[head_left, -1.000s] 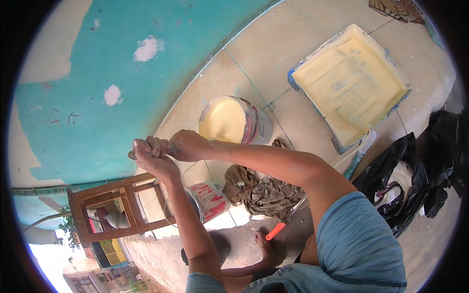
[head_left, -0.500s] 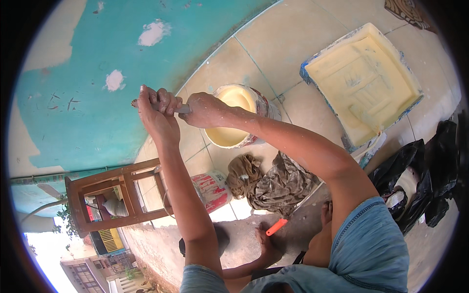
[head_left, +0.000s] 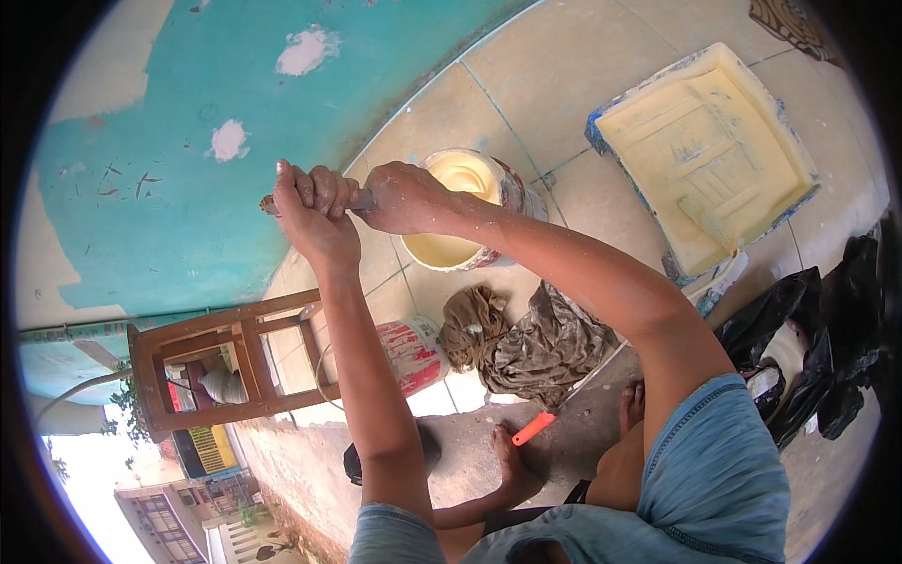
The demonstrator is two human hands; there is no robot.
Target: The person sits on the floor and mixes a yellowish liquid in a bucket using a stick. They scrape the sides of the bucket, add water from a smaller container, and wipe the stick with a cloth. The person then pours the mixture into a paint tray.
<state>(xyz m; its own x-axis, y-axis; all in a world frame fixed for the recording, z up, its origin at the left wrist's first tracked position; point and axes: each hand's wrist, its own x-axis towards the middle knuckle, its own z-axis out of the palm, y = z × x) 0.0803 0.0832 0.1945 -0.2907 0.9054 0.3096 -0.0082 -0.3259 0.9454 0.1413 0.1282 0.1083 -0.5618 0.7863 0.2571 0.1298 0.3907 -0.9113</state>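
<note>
Both my hands are closed around a short grey stick-like tool (head_left: 361, 199), held out in front of the teal wall (head_left: 216, 75). My left hand (head_left: 322, 211) wraps around its middle, and a brownish tip sticks out past those fingers. At the other end, my right hand (head_left: 404, 199) grips in a fist. My hands hide most of the tool, so its kind is unclear. Just beyond my right wrist stands a paint-smeared bucket (head_left: 522, 195) of pale yellow paint, partly covered by my forearm.
A paint tray (head_left: 648, 99) coated in yellow lies at right, with a brush (head_left: 705, 222) in it. Below are crumpled brown rags (head_left: 550, 338), a red-and-white bucket (head_left: 413, 352), an orange-handled tool (head_left: 534, 430), and black plastic bags (head_left: 799, 310). A wooden stool (head_left: 249, 367) lies left.
The whole view has shifted slightly, with the surroundings a little further right. Both hands keep their hold on the grey tool; slightly more of its brownish tip shows.
</note>
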